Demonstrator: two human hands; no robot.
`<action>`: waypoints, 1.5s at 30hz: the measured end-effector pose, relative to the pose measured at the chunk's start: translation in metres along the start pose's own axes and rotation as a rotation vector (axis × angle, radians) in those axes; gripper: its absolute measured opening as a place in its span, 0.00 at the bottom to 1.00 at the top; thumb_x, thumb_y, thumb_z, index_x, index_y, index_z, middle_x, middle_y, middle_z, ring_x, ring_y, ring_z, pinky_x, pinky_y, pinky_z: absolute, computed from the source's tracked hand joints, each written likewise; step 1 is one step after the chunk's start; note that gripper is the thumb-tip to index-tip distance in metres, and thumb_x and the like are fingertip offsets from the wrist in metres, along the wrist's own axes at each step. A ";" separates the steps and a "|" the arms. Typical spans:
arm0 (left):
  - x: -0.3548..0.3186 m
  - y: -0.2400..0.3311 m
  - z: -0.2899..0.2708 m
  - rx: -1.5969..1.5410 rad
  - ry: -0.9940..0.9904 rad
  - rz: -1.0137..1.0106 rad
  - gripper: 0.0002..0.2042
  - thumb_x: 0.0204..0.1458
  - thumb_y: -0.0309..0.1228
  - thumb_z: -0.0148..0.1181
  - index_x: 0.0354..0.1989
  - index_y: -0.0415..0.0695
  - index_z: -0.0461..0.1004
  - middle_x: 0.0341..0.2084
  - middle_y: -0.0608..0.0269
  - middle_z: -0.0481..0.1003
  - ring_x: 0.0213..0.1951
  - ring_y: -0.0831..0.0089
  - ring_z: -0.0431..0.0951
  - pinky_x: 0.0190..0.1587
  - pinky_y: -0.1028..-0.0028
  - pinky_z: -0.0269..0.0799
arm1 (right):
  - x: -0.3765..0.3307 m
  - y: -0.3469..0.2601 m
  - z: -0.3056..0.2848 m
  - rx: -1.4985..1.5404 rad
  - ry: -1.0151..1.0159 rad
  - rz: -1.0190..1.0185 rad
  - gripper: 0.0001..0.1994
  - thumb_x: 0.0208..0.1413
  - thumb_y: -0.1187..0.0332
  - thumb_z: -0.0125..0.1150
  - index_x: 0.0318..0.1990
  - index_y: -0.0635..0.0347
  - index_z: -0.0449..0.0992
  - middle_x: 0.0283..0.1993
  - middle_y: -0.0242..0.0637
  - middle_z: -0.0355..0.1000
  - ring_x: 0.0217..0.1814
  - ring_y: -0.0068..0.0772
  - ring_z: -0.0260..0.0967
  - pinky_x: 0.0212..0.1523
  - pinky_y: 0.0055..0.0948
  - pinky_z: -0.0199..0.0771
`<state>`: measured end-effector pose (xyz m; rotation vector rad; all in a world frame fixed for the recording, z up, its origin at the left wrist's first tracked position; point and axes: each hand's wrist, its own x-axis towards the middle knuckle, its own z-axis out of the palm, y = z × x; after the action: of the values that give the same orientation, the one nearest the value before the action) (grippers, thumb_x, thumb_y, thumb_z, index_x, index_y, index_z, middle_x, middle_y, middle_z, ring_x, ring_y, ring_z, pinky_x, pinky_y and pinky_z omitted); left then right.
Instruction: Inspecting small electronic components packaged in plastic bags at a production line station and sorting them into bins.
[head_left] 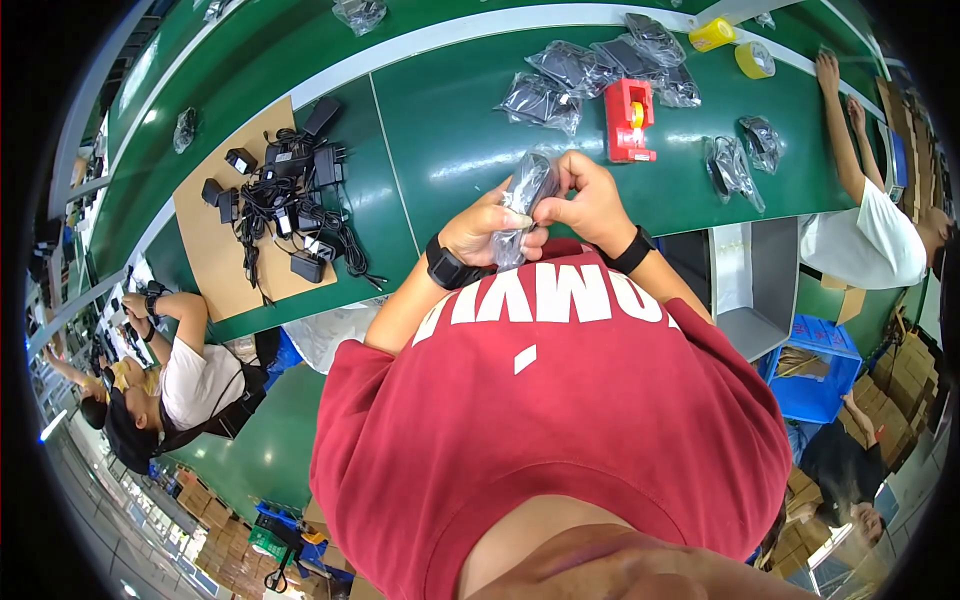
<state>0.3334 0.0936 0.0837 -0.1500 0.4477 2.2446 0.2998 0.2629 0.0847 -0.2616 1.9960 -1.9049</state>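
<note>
Close to my chest, at the table's near edge, I hold a clear plastic bag with a dark item inside, seemingly a power adapter. My left hand is closed around the bag's lower part, its thumb lying across the plastic. My right hand pinches the bag's right side between thumb and fingers. Beyond my hands stands a red tape dispenser with a yellow roll. Loose black power adapters with tangled cables lie to the left on a brown cardboard sheet.
Several bagged adapters are heaped behind the dispenser; more bagged items lie to the right. Two yellow tape rolls sit at the far right. A grey bin and blue crate stand right. Co-workers sit on both sides.
</note>
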 end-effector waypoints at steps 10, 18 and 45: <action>0.005 0.004 -0.010 -0.101 0.000 0.055 0.26 0.39 0.29 0.57 0.49 0.44 0.56 0.32 0.62 0.63 0.28 0.80 0.65 0.28 0.78 0.64 | 0.011 -0.003 -0.018 0.001 -0.211 0.003 0.11 0.45 0.78 0.57 0.36 0.63 0.63 0.32 0.33 0.66 0.35 0.19 0.64 0.36 0.18 0.66; 0.019 0.002 0.007 1.191 0.792 0.615 0.43 0.31 0.31 0.62 0.57 0.36 0.41 0.42 0.47 0.66 0.42 0.61 0.71 0.41 0.71 0.67 | 0.012 -0.006 0.012 0.072 0.038 0.283 0.21 0.43 0.74 0.60 0.45 0.66 0.60 0.37 0.42 0.69 0.39 0.23 0.67 0.37 0.20 0.66; 0.163 0.184 -0.067 1.955 0.982 0.571 0.40 0.31 0.33 0.60 0.57 0.42 0.46 0.41 0.37 0.59 0.35 0.43 0.69 0.37 0.60 0.69 | 0.124 0.021 -0.022 0.514 0.225 0.247 0.34 0.49 0.70 0.54 0.60 0.62 0.42 0.56 0.46 0.53 0.57 0.35 0.54 0.54 0.29 0.55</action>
<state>0.0853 0.0751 0.0294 -0.0437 3.0827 1.0121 0.1804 0.2379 0.0479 0.3319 1.4957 -2.2638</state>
